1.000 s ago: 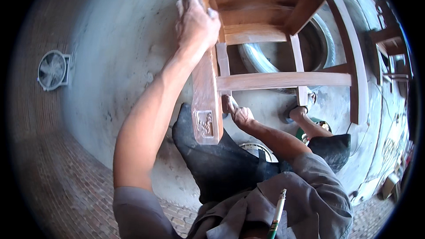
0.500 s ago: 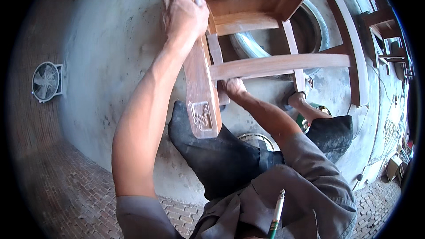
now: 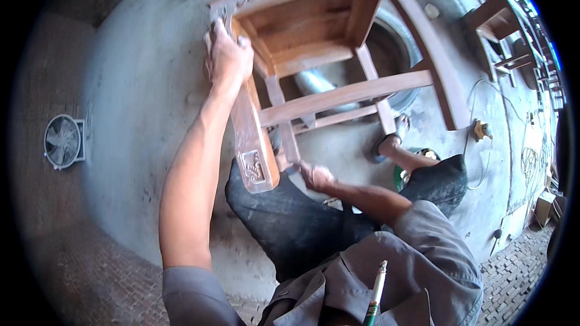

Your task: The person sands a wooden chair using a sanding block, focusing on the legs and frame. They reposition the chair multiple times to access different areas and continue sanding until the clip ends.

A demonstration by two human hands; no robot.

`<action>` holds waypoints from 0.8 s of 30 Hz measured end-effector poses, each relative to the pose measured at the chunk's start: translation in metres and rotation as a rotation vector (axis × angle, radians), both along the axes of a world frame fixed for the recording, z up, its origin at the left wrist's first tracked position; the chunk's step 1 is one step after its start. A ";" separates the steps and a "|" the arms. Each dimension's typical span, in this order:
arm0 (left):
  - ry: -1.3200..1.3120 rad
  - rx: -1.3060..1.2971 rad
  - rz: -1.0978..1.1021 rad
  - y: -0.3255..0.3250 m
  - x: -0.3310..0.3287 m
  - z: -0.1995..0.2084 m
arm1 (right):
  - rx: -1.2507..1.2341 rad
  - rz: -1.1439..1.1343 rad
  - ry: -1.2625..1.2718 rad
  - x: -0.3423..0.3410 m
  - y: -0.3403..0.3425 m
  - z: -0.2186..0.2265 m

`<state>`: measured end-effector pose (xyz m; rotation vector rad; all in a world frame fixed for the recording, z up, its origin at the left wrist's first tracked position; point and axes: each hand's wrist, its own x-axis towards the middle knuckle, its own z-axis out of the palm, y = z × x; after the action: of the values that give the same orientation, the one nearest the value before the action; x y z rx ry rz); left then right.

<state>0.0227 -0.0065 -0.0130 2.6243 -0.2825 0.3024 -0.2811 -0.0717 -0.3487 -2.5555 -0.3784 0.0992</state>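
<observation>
A reddish-brown wooden chair frame (image 3: pixel 350 92) is tilted in front of me, with its legs toward me and the box-like space under its seat showing. My left hand (image 3: pixel 228 59) grips the top of the near left leg (image 3: pixel 246 127), which ends in a carved panel close to my knee. My right hand (image 3: pixel 316 177) is by the lower end of a thinner leg (image 3: pixel 287 139), to the right of the carved one. Its fingers are curled and slightly blurred. Whatever they hold is hidden.
Behind the chair a large tyre-like ring (image 3: pixel 411 54) lies on the grey floor. A white fan (image 3: pixel 63 142) stands far left. More wooden furniture (image 3: pixel 498 21) lines the right, near a loose cable (image 3: pixel 510 105). A lit cigarette (image 3: pixel 376 293) juts up at the bottom.
My right hand has come down toward me, from beneath the crossbar to the thinner leg's end. The chair sits further left in view, its carved top rail now showing. My left hand keeps its grip.
</observation>
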 end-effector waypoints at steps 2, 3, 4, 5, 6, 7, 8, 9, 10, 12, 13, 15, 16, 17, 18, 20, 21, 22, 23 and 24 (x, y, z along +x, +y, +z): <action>0.035 0.017 0.059 0.016 -0.008 -0.001 | 0.317 -0.057 0.121 -0.022 -0.007 0.075; 0.030 -0.006 0.063 0.016 -0.011 0.000 | 0.376 -0.078 0.103 -0.024 -0.028 0.125; 0.033 -0.007 0.057 0.015 -0.015 0.006 | 0.435 -0.100 0.077 -0.026 -0.051 0.178; -0.051 -0.004 0.044 0.019 -0.010 -0.003 | 0.503 -0.174 0.021 -0.021 -0.075 0.232; -0.018 -0.048 0.045 0.015 -0.011 0.000 | 0.430 -0.247 -0.102 -0.018 -0.102 0.262; 0.017 -0.081 0.045 0.011 -0.014 0.004 | 0.386 -0.290 -0.280 -0.006 -0.126 0.284; 0.037 -0.082 0.059 0.009 -0.015 0.006 | 0.328 -0.347 -0.458 0.007 -0.148 0.306; 0.053 -0.084 0.075 0.009 -0.013 0.009 | 0.257 -0.417 -0.630 0.019 -0.170 0.331; 0.087 -0.112 0.076 0.010 -0.010 0.003 | 0.204 -0.538 -0.626 0.027 -0.183 0.342; 0.018 -0.081 0.044 0.006 -0.007 -0.010 | 0.042 -0.768 -0.235 0.039 -0.177 0.323; -0.025 -0.058 0.046 0.007 -0.003 -0.011 | -0.043 -0.814 -0.088 0.053 -0.147 0.311; 0.026 -0.049 0.051 0.000 -0.005 -0.012 | 0.012 -0.501 -0.098 0.061 -0.064 0.310; 0.049 -0.063 0.045 -0.003 -0.005 -0.012 | 0.077 -0.372 -0.133 0.063 -0.026 0.307; 0.056 -0.087 0.051 -0.004 -0.003 -0.008 | 0.135 -0.228 -0.185 0.069 -0.006 0.305; 0.087 -0.093 0.076 -0.004 -0.006 -0.005 | -0.009 -0.200 -0.103 0.070 -0.016 0.326; -0.020 -0.116 0.059 0.019 0.017 -0.030 | -0.083 -0.289 0.035 0.064 -0.063 0.340; -0.078 -0.120 0.061 0.033 0.023 -0.042 | -0.013 -0.422 0.091 0.062 -0.099 0.323; -0.036 -0.120 0.053 0.017 0.015 -0.035 | -0.007 -0.575 -0.018 0.058 -0.134 0.321; -0.003 -0.116 0.058 0.006 0.006 -0.024 | 0.014 -0.712 -0.137 0.055 -0.165 0.319; -0.023 -0.140 0.068 0.017 0.012 -0.030 | 0.056 -0.812 -0.263 0.057 -0.187 0.318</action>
<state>0.0350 0.0103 -0.0432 2.4971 -0.1737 0.3623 -0.2237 -0.2584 -0.0306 -2.4694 0.5659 -0.5369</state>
